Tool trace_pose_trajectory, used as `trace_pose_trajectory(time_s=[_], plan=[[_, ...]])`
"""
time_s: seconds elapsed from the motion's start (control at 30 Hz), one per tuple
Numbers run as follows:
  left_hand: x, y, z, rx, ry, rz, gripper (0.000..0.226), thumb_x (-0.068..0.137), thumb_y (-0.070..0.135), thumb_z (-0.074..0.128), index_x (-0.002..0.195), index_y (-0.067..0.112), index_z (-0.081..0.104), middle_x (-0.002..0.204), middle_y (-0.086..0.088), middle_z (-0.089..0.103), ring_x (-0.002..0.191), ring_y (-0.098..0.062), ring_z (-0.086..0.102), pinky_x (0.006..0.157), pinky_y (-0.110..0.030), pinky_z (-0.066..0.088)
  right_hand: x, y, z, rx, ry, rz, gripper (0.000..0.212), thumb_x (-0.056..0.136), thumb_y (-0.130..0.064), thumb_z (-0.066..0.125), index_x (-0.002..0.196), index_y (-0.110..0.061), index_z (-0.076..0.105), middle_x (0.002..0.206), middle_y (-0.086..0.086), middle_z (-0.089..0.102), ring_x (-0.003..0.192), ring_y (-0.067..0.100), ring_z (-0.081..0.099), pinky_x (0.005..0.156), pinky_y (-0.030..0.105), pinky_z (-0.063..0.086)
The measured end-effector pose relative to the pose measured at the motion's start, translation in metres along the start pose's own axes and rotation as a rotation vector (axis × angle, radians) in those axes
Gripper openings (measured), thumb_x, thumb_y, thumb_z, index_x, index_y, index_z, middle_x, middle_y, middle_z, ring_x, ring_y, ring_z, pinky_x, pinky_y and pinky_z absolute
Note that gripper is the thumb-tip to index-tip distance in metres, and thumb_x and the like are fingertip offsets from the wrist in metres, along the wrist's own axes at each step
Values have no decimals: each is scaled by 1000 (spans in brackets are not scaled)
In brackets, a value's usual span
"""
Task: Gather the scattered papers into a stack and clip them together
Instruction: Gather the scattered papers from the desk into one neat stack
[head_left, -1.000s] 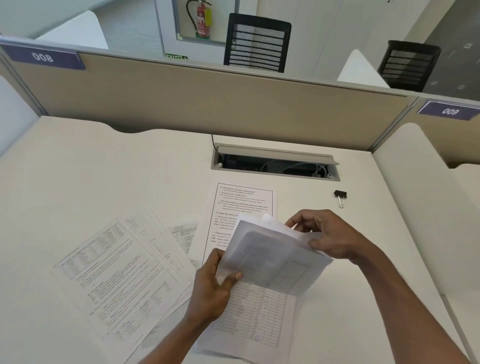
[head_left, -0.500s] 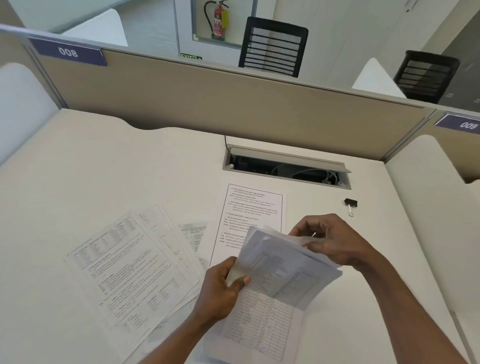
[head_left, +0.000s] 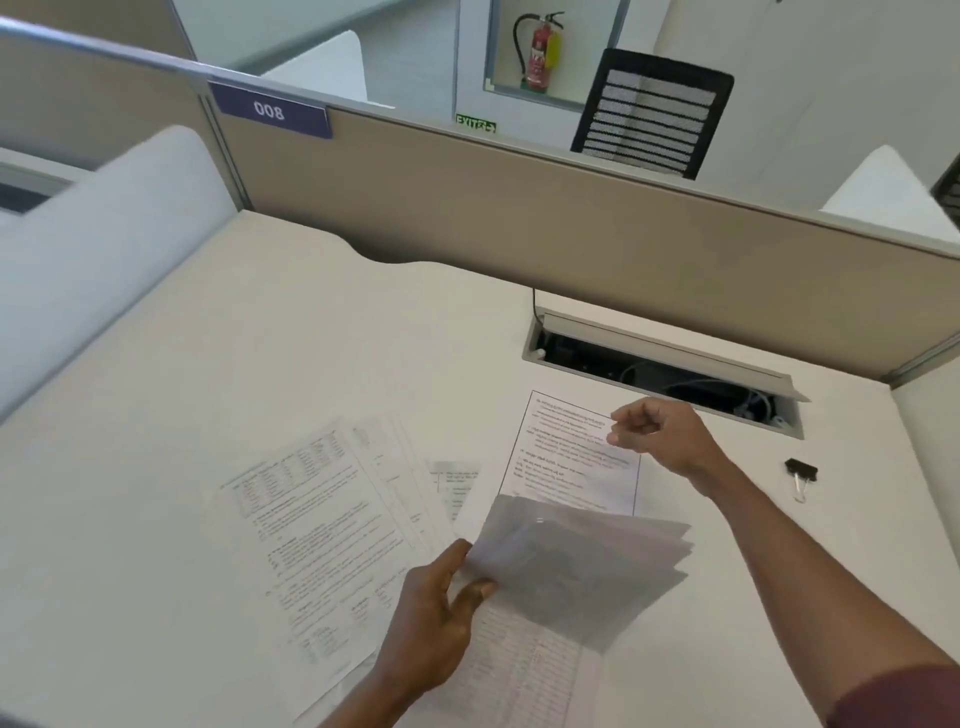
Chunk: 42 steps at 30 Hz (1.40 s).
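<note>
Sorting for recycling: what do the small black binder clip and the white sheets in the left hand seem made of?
Small black binder clip: likely painted metal, dark matte body, thin silvery wire handles. White sheets: thin paper, matte; print shows through and edges fan.

The held sheaf (head_left: 582, 571) covers the lower end of the bordered sheet (head_left: 566, 452) and the top of a ruled sheet (head_left: 524, 675), which is also cut off by the bottom edge. The fingertips of the left hand (head_left: 436, 629) are hidden behind the sheaf. Whether the right hand (head_left: 660, 436), fingers curled, pinches anything cannot be told. Print on every page is too blurred to read. The fanned sheets (head_left: 311, 530) overlap, so their count is unclear. The right edge cuts off a chair (head_left: 949, 189).
</note>
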<state>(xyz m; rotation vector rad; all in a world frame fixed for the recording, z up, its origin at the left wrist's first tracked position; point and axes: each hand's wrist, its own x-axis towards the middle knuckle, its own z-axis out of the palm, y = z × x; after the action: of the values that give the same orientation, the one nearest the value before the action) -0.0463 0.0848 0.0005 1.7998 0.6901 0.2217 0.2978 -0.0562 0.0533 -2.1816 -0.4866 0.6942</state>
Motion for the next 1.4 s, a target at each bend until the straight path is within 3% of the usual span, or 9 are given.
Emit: trace_pose_trajectory(time_s=[0.13,0.27,0.4,0.57,0.77,1.07,1.2,1.33,1.4], plan=[[5,-9,-10,20,64,-33,16,96,20,79,108,29,73,99,29,78,95,1,73,82,-19,53,35,2,25,-373,6,-16,62,68,-38,99,122,-20,73,127,4,71,117,25,66,95,37,52],[11,-4,-11,40,37,-42,43,97,12,75,97,49,53,95,61,59,98,29,60,80,-4,46,57,0,43,-610,-50,-37,99,64,-57,97,148,-26,55,158,7,49,150,32,40,121,50,36],[22,-15,-11,42,24,-37,26,99,24,76,113,42,65,108,39,73,99,9,70,85,-18,58,70,-2,51,-665,-39,-28,118,56,-67,95,155,-25,47,153,8,47,147,32,40,118,49,40],[35,-11,-12,21,0,9,11,99,18,76,105,23,67,92,26,76,75,3,68,67,-12,48,76,5,58,-737,-46,-30,109,56,-70,93,149,-30,52,146,3,51,142,27,43,115,47,40],[41,-14,-14,-11,-37,27,10,102,18,73,100,22,64,96,12,79,83,-20,74,71,-45,61,77,1,58,-825,-89,40,103,54,-68,95,141,-32,52,135,2,62,132,29,49,107,48,40],[38,-6,-12,-58,-52,54,17,102,12,73,101,27,64,100,21,79,86,-4,75,70,-15,54,68,-1,50,-728,-181,84,82,64,-41,100,129,-23,53,117,-1,62,106,23,59,85,38,51],[36,-14,-11,-51,-38,90,18,101,20,73,106,34,64,101,10,75,92,-16,73,76,-39,61,53,-16,30,-591,-269,-39,42,73,-25,97,100,-25,65,106,-6,72,99,24,68,83,38,54],[33,-12,-6,-32,19,172,34,95,15,76,125,28,66,126,16,60,124,-19,59,99,-37,54,16,-52,1,-519,-335,-155,32,79,-21,93,106,-31,78,101,-16,78,99,13,73,87,35,56],[32,-9,-2,-38,44,196,24,93,7,78,111,19,67,144,23,51,142,-20,49,108,-36,50,-6,-70,-12,-475,-367,-201,29,79,-22,93,102,-36,82,96,-21,81,96,5,73,86,30,55]])
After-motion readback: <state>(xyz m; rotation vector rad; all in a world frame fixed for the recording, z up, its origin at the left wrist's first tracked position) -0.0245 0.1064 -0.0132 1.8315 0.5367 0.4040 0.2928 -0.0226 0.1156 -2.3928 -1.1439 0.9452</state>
